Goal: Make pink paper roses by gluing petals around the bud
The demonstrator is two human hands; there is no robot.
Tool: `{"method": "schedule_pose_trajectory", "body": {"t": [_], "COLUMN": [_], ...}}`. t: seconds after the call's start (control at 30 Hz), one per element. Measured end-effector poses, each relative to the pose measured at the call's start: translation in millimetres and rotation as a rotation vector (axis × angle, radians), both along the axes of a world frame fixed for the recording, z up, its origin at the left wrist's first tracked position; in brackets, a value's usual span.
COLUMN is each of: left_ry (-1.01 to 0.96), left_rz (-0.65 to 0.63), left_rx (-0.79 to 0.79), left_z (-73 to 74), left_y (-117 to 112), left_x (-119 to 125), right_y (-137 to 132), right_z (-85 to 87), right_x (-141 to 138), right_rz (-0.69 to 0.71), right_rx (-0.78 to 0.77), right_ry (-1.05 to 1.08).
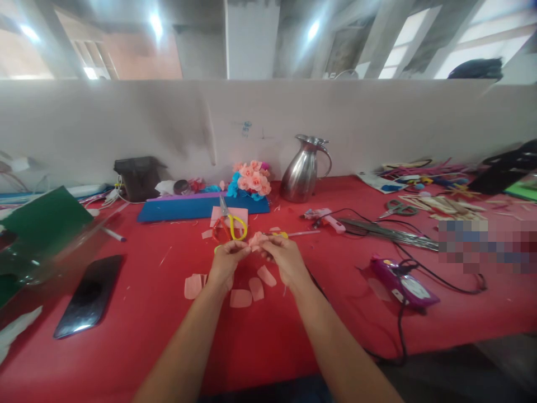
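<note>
Both my hands meet over the red table (pixel 138 313). My left hand (pixel 226 258) and my right hand (pixel 282 256) are closed in pinches on a small pink paper flower (pixel 257 240) held between them. Loose pink paper petals (pixel 241 290) lie on the table just under my wrists. Scissors with yellow and red handles (pixel 229 223) rest on a pink sheet right behind my hands. A finished bunch of pink and blue paper flowers (pixel 251 180) stands farther back.
A black phone (pixel 90 294) lies at the left near green sheets (pixel 42 221). A steel jug (pixel 302 168), a blue foam roll (pixel 188 207), a glue gun (pixel 327 218), wires (pixel 386 232), a purple device (pixel 403 280) and craft sticks (pixel 440 204) sit behind and right.
</note>
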State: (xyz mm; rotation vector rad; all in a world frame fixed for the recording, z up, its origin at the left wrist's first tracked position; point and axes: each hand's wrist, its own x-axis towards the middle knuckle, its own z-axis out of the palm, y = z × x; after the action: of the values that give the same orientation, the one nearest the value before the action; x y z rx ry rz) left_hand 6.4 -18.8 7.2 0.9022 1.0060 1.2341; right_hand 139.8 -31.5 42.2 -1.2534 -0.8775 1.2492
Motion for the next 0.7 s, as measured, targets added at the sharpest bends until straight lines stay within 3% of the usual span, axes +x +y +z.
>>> {"method": "schedule_pose_trajectory", "body": {"t": [0.37, 0.7], "left_ry": [0.011, 0.025], "left_rz": [-0.031, -0.067], "left_rx": [-0.027, 0.039], "left_z": [1.2, -1.5], "left_y": [-0.3, 0.0], "left_x": [-1.3, -1.4], "right_y": [-1.7, -1.9], "right_z": [4.0, 3.9], "right_x": [1.2, 2.6], "right_rz": [0.049, 0.058], "right_rx": [-0.023, -0.015], "right_ry": [-0.002, -0.013]}}
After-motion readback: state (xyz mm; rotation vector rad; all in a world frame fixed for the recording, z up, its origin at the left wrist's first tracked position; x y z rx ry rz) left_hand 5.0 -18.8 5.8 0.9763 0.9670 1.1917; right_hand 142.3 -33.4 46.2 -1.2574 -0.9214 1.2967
